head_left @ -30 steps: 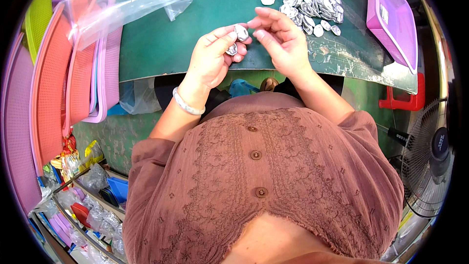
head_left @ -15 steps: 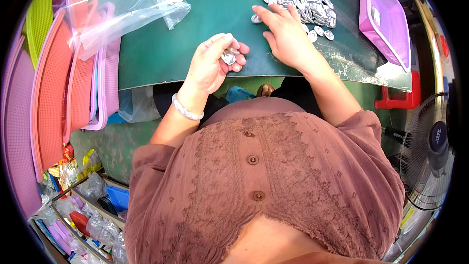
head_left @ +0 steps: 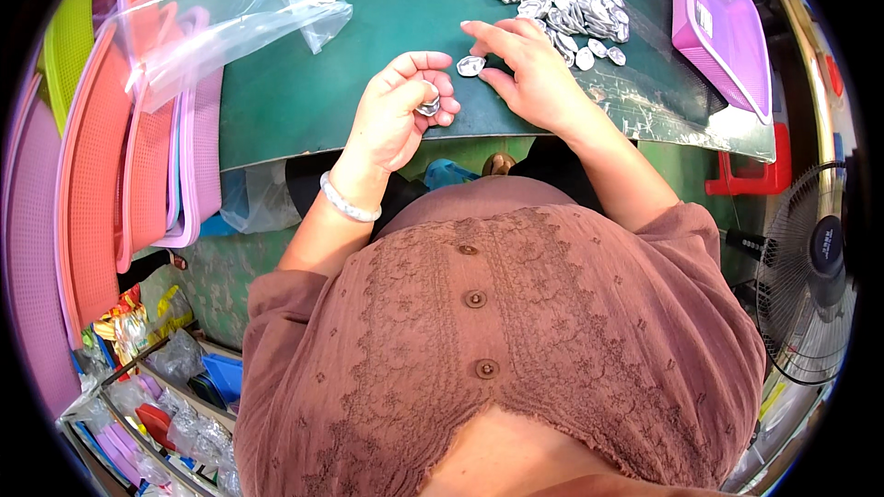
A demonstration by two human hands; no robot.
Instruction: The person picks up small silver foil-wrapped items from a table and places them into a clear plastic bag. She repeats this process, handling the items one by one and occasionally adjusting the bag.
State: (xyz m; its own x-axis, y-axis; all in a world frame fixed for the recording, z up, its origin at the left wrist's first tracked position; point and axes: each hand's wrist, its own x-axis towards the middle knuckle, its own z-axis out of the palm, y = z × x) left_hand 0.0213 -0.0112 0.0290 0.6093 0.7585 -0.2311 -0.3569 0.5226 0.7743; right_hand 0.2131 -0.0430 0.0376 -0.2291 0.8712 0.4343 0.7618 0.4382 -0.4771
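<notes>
My left hand point(head_left: 405, 109) is closed around one or more silver oval pieces, with a shiny silver piece point(head_left: 429, 105) showing between thumb and curled fingers. Close to its fingertips is a single silver oval piece point(head_left: 471, 66), which the thumb and a bent finger of my right hand point(head_left: 529, 74) grip at its right side. The right index finger stretches out above that piece. Just beyond the right hand lies a loose pile of similar silver oval pieces point(head_left: 589, 11) on the green tabletop point(head_left: 396, 5). How many pieces the left palm holds is hidden.
A clear plastic bag point(head_left: 230, 18) with a few silver pieces inside lies at the table's left. Stacked pink and purple baskets point(head_left: 92, 175) stand along the left side. A purple basket point(head_left: 723, 28) sits at the right edge, and a black fan point(head_left: 810, 267) stands lower right.
My right hand has drawn one silver oval piece from beside the pile toward my left hand. The left hand's fingers have curled in more; it stays in nearly the same place.
</notes>
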